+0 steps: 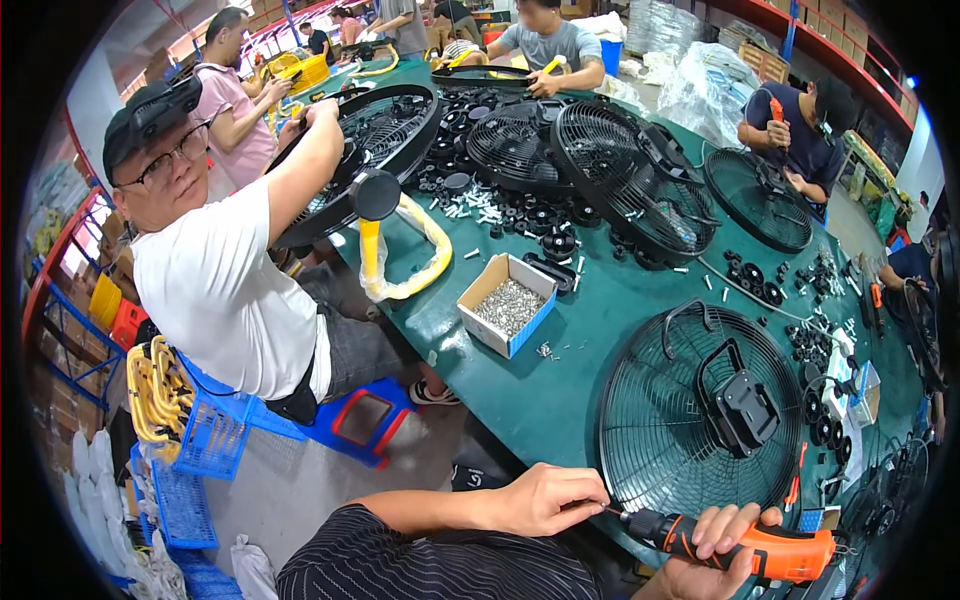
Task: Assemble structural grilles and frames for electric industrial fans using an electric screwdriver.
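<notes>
With our right hand (pixel 715 545) clamped around the orange electric screwdriver (pixel 750 545) and our left hand (pixel 545 497) pinched shut at its bit, we seat the tip squarely — steadily, at the near rim of the black fan grille (pixel 640 440) on the green table (pixel 560 390).

A fan-assembly workshop: several workers sit around a long green bench (pixel 560 390) strewn with black wire fan guards (pixel 640 440), a box of screws (pixel 507 305) and loose parts.
</notes>
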Available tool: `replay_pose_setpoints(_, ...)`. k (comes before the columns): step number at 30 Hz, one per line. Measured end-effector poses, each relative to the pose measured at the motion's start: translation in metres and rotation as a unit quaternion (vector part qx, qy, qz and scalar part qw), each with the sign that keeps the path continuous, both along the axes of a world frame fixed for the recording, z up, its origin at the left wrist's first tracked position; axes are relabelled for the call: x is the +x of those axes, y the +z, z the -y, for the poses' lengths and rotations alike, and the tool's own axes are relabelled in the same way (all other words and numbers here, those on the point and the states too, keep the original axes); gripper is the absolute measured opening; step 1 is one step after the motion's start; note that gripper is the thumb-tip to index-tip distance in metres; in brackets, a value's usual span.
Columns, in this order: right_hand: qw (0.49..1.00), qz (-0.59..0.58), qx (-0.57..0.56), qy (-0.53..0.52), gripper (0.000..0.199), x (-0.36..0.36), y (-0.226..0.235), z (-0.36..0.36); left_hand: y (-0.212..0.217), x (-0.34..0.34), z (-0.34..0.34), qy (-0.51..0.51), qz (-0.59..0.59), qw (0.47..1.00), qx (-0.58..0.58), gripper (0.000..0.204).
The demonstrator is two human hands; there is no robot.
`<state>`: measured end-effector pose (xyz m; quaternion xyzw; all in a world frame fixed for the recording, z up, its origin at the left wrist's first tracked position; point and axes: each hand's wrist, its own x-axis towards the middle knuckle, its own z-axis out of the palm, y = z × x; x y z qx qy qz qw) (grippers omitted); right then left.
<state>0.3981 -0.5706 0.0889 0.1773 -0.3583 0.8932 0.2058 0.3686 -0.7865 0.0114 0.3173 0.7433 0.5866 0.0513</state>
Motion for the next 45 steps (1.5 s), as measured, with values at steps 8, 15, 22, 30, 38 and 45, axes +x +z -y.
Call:
replay_pose_setpoints(8, 1.0, 0.013, -0.001, 0.0, 0.043, 0.001, -0.001, -0.003, 0.001, 0.0, 0.0, -0.007, -0.023, 1.0, -0.003, 0.01)
replay_pose_setpoints(15, 1.0, 0.005, 0.0, 0.02, 0.044, 0.002, -0.004, -0.005, 0.001, 0.002, 0.002, -0.018, -0.027, 0.999, 0.029, 0.008)
replay_pose_setpoints(22, 0.999, 0.001, 0.014, 0.043, 0.043, 0.0, -0.011, 0.0, -0.003, 0.004, 0.005, -0.031, -0.037, 0.999, 0.008, 0.006)
replay_pose_setpoints(30, 0.999, 0.003, 0.015, 0.034, 0.042, 0.002, -0.011, -0.003, -0.007, 0.004, 0.007, -0.06, 0.002, 0.998, -0.002, 0.005)
replay_pose_setpoints(38, 0.999, 0.001, 0.009, 0.044, 0.042, -0.001, -0.017, -0.005, -0.009, 0.006, 0.004, -0.018, -0.032, 0.999, 0.006, 0.006)
replay_pose_setpoints(45, 0.999, 0.008, 0.018, 0.047, 0.044, -0.001, -0.019, -0.005, -0.013, 0.007, 0.006, -0.037, -0.015, 0.999, -0.007, 0.005)
